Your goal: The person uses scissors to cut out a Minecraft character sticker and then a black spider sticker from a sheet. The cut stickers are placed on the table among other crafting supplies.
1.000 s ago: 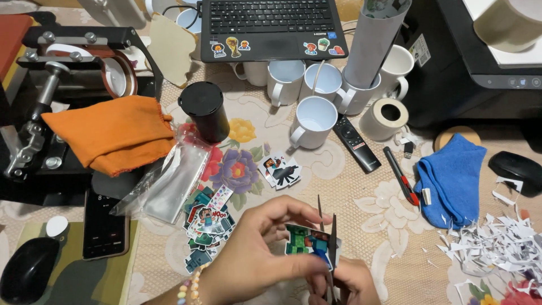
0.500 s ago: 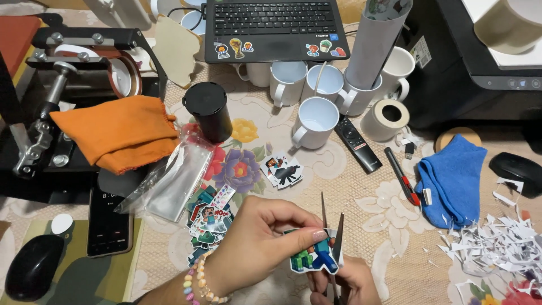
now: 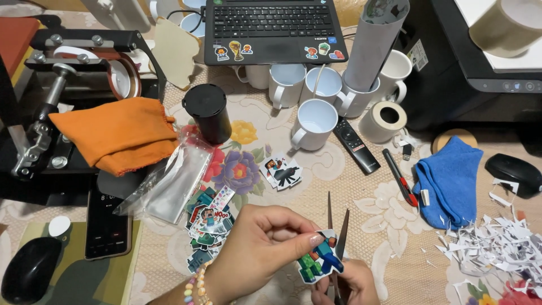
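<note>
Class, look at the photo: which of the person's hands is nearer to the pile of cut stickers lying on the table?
The left hand: it sits just right of the sticker pile, nearly touching. The right hand, working the scissors, lies farther right, beyond the left.

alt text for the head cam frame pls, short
Left hand pinches a colourful cartoon sticker while the right hand works scissors, blades open, around it. Nearby on the floral tablecloth lie a pile of cut stickers, white mugs and paper scraps.
</note>
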